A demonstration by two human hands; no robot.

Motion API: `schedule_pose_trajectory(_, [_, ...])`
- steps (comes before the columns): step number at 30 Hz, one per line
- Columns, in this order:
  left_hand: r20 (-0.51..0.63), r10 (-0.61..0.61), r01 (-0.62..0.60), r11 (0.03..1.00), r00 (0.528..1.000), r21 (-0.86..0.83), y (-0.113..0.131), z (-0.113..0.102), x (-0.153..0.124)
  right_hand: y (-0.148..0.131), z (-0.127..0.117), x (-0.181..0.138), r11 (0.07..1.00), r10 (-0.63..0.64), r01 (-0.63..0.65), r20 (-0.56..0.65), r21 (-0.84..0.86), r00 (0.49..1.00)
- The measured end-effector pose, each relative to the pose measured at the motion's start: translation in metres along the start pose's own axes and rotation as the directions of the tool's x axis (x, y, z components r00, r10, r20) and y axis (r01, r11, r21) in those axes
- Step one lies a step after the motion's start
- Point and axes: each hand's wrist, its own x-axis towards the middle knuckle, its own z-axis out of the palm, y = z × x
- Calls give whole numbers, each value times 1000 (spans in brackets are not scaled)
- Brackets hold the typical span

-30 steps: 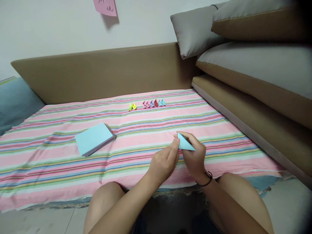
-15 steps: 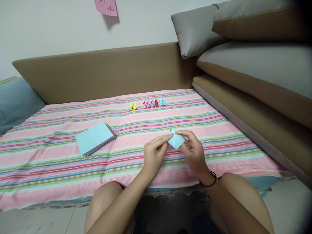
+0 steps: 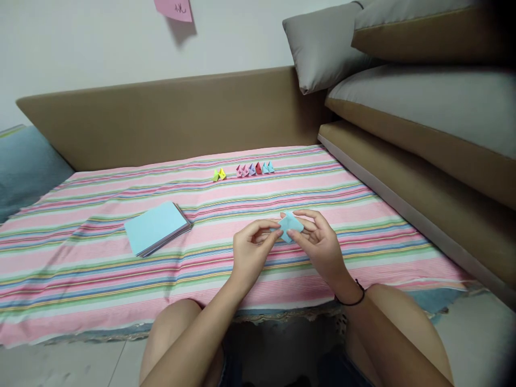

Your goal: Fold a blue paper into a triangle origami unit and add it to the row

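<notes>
A small piece of folded light-blue paper [image 3: 289, 223], roughly diamond-shaped, is held between both hands above the striped cloth. My left hand [image 3: 255, 243] pinches its left corner between thumb and fingers. On the other side my right hand [image 3: 320, 239] grips it, thumb across the lower front and fingers behind. The fingertips cover parts of the paper's edges, so its back is hidden. Farther off stands a row of small folded paper figures [image 3: 252, 170] in pink, purple, red and blue. A yellow and green pair [image 3: 220, 174] sits to their left.
A stack of paper sheets [image 3: 157, 228], light blue on top, lies to the left on the striped cloth [image 3: 100, 274]. Brown and grey cushions [image 3: 419, 107] are piled along the right side. Behind the cloth rises a brown backrest [image 3: 173, 118]. A blue cushion [image 3: 30, 166] is at far left.
Both thumbs have shifted lower onto the front of the folded paper, and the hands have turned slightly. The paper has tilted a little; the stack and figures stay put.
</notes>
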Motion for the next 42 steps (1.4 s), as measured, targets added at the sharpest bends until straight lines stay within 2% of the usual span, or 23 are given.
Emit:
schedule_pose_trajectory(4, [15, 56, -57, 997, 998, 48, 1, -3, 2, 4, -2, 1, 999, -11, 10, -24, -40, 1000])
schedule_pose_trajectory(7, [77, 178, -190, 965, 981, 182, 5, -7, 3, 4, -4, 0, 996, -53, 50, -34, -71, 998])
schedule_pose_trajectory(10, [153, 335, -367, 879, 930, 305, 10, -9, 4, 1, -3, -2, 993, -79, 76, -25, -86, 997])
schedule_pose_trajectory(12, [192, 410, -452, 828, 891, 331, 12, -10, 4, -1, -2, -3, 992, -100, 98, -25, -75, 995])
schedule_pose_trajectory(17, [228, 498, -548, 762, 837, 345, 14, -11, 4, -4, -1, -4, 983, -177, 175, -29, -51, 984])
schedule_pose_trajectory(20, [202, 495, -534, 766, 845, 357, 15, -11, 3, -4, -1, -4, 980, -190, 189, -7, -56, 982])
schedule_pose_trajectory(23, [175, 444, -477, 804, 879, 355, 14, -10, 3, -4, -1, -4, 978, -185, 186, 19, -91, 983])
schedule_pose_trajectory(27, [132, 316, -342, 878, 939, 336, 12, -8, 2, -1, -3, -4, 965, -172, 165, -17, -202, 985])
schedule_pose_trajectory(30, [116, 200, -225, 933, 973, 282, 9, -7, 2, 1, -3, -4, 967, -145, 134, -37, -216, 989])
schedule_pose_trajectory(32, [123, 159, -186, 950, 980, 250, 8, -6, 2, 1, -3, -4, 973, -126, 117, -37, -201, 991])
schedule_pose_trajectory(38, [137, 170, -197, 957, 976, 214, 11, -6, 4, -4, -3, -6, 970, -114, 107, -18, -220, 993])
schedule_pose_trajectory(42, [126, 72, -90, 986, 989, 142, 11, -7, 5, -6, -3, -6, 973, -58, 58, 7, -222, 998])
